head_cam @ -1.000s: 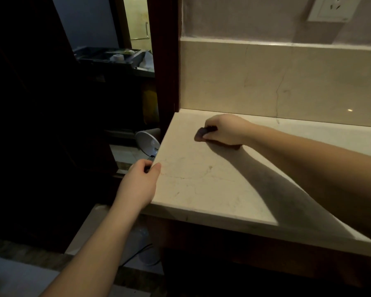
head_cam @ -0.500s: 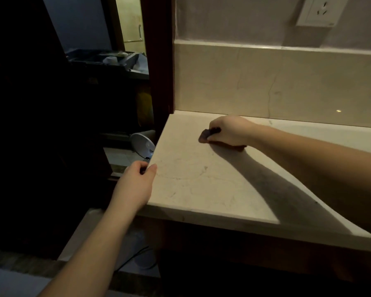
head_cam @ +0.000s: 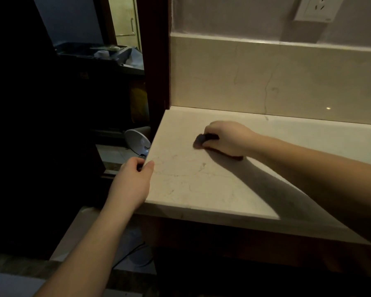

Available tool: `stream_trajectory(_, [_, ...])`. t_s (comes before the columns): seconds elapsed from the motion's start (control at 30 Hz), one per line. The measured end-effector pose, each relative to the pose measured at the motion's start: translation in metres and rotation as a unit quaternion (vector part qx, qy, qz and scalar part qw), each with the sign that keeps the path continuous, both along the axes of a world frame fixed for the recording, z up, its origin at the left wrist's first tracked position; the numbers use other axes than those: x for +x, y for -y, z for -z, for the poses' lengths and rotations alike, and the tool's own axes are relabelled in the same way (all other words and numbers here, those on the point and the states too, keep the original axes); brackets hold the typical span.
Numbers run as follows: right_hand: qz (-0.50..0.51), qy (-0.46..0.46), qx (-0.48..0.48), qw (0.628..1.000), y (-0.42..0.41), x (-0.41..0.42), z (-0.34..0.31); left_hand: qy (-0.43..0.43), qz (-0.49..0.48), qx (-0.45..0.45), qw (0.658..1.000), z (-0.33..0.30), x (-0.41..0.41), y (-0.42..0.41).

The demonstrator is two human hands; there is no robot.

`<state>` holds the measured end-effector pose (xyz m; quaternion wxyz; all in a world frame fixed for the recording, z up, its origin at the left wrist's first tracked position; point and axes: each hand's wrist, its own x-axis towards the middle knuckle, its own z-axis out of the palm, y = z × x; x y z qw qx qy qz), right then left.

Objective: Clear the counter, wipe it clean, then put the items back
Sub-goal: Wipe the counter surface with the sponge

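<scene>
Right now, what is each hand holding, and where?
The right hand grips a dark cloth, bunched under its fingers. The left hand holds the counter at its left edge.

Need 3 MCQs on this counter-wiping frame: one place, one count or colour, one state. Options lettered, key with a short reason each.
1. Where does the left hand rest?
A. on the wall socket
B. on the left edge of the pale marble counter
C. flat against the backsplash

2. How many hands touch the counter?
A. none
B. one
C. two

3. What is the state of the right hand?
A. curled round a small dark cloth pressed to the counter
B. flat and open, holding nothing
C. raised clear of the counter

Key:
1 B: its thumb lies on the top at the left edge, fingers wrapped over the side.
2 C: the left grips the edge and the right presses down near the back.
3 A: the dark cloth pokes out from under its curled fingers, against the stone.
</scene>
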<state>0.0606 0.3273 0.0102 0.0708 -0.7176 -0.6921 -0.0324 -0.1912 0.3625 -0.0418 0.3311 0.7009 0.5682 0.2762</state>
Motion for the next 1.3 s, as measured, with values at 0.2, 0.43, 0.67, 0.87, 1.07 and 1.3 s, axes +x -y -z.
stream_trajectory(0.2, [-0.157, -0.022, -0.072, 0.985, 0.077, -0.038, -0.005, 0.005, 0.006, -0.002, 1.0, 0.0, 0.0, 0.001])
stream_trajectory(0.43, [-0.021, 0.005, 0.004, 1.0, 0.012, -0.026, 0.002, -0.005, 0.007, -0.003, 1.0, -0.002, -0.001, 0.001])
stream_trajectory(0.67, [-0.158, -0.012, -0.088, 0.983, 0.106, -0.047, -0.008, -0.02, 0.018, 0.009, 1.0, -0.002, 0.001, 0.001])
stream_trajectory(0.87, [-0.137, -0.018, -0.047, 0.989, 0.05, -0.081, -0.002, -0.03, 0.019, 0.005, 0.999, -0.004, 0.0, 0.001])
stream_trajectory(1.07, [-0.21, -0.021, -0.054, 0.976, 0.107, -0.066, 0.001, -0.046, 0.03, 0.021, 0.998, -0.004, 0.0, -0.001])
stream_trajectory(1.3, [-0.189, -0.023, -0.051, 0.98, 0.102, -0.074, 0.002, -0.044, 0.025, 0.015, 0.999, -0.006, 0.0, 0.002])
